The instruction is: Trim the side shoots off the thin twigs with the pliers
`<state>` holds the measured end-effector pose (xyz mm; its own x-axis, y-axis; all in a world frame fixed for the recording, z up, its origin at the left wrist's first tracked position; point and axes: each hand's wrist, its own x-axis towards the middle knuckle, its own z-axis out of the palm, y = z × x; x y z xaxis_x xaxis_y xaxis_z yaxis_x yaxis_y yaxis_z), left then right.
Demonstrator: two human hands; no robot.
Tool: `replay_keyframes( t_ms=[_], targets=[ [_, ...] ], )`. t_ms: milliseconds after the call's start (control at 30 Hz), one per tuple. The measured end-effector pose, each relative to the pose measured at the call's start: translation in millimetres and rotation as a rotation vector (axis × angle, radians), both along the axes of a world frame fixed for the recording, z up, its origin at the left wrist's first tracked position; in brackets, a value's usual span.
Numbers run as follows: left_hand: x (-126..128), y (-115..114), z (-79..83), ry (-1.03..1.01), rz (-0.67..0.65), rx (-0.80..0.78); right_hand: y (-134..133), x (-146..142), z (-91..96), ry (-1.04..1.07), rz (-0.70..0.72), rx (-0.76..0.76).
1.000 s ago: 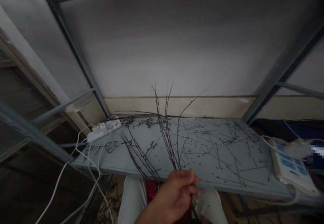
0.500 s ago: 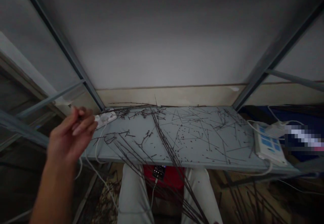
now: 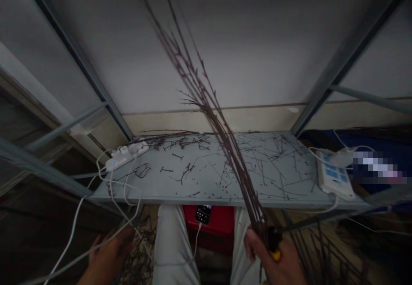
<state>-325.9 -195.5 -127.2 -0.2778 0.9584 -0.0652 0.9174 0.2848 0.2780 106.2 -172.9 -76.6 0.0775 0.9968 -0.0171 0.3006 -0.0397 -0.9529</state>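
A bundle of long, thin dark twigs (image 3: 230, 143) rises from my right hand (image 3: 273, 257), which is closed round its lower ends. The bundle leans up and to the left, across the shelf and in front of the wall. Also in or against that hand is a tool with a yellow and black part (image 3: 275, 255); its kind cannot be made out. My left hand (image 3: 111, 250) is low on the left, below the shelf edge, near a white cable (image 3: 128, 221). Motion smears its fingers. Twig scraps (image 3: 186, 173) lie scattered over the grey shelf (image 3: 161, 190).
A white power strip (image 3: 125, 155) lies at the shelf's left end, another power strip (image 3: 336, 175) at the right. Metal posts (image 3: 312, 100) flank the shelf. A phone (image 3: 203, 214) rests on a red seat (image 3: 222, 225) between the knees. More twigs (image 3: 325, 250) stand low right.
My left hand has dropped from above the shelf's left end to below its edge. The twig bundle has swung upward, and my right hand has come into view holding it.
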Motion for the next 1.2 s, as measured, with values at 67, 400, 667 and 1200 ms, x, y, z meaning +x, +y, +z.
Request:
replay_keyframes(
  t_ms=[67, 400, 667, 1200],
  targets=[
    [46.1, 8.2, 11.9, -0.186, -0.103, 0.022, 12.1, -10.8, 6.0, 0.114, 0.045, 0.044],
    [263.0, 33.4, 59.0, -1.191, -0.428, 0.027, 27.2, -34.4, 22.5, 0.711, -0.105, 0.036],
    [279.9, 12.6, 66.3, -1.095, -0.4, 0.295, 27.9, -29.4, 31.2, 0.838, -0.133, -0.054],
    [284.2, 18.9, 59.7, -1.071, -0.418, 0.515, 27.3, -34.6, 28.9, 0.895, 0.014, -0.062]
  ],
)
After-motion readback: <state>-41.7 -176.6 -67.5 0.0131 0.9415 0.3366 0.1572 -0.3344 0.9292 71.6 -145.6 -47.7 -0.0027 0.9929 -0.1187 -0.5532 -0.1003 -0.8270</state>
